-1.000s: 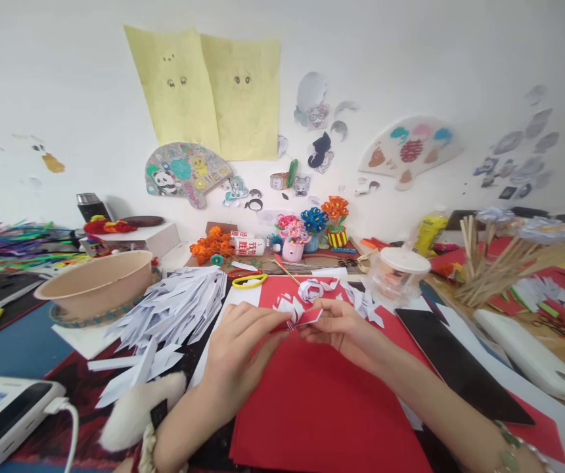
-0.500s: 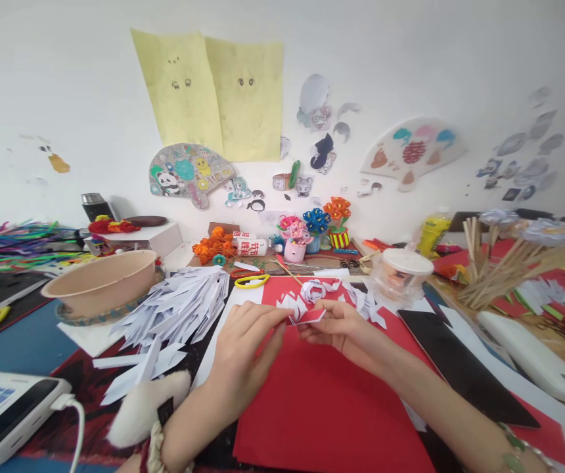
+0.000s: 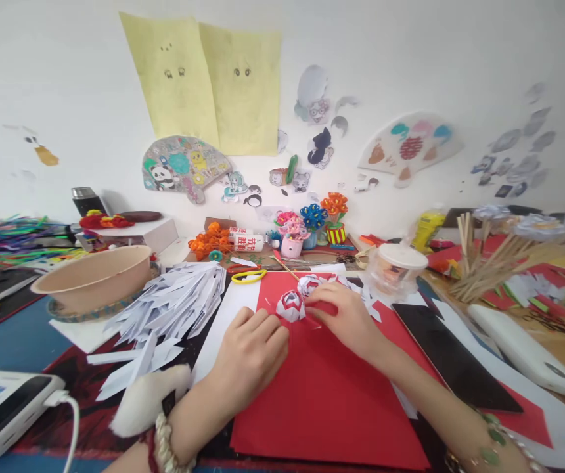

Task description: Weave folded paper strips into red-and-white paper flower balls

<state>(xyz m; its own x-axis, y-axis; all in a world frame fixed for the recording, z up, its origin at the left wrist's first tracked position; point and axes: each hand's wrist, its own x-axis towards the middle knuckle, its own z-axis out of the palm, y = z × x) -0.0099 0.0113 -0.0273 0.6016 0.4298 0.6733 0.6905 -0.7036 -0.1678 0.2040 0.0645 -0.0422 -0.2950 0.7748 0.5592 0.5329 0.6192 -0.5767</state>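
A folded red-and-white paper flower (image 3: 291,306) stands out above the red paper sheets (image 3: 326,401), its layered petals facing me. My right hand (image 3: 349,318) has its thumb and fingers closed at the flower's right edge. Just below and left of the flower is my left hand (image 3: 253,355), its fingers curled inward and its back toward me; whatever its fingertips hold, if anything, is hidden. Behind my right hand lies another red-and-white folded paper piece (image 3: 311,282), partly covered by the fingers.
A heap of folded white paper strips (image 3: 174,302) lies to the left, beside a beige basin (image 3: 95,279). Yellow-handled scissors (image 3: 249,276) rest behind. At right are a black flat device (image 3: 452,355), a lidded cup (image 3: 401,266) and wooden sticks (image 3: 484,269).
My left hand has come away from the paper piece and moved slightly down, its fingers curling. The flower has turned so its petals face me, with my right hand at its edge.
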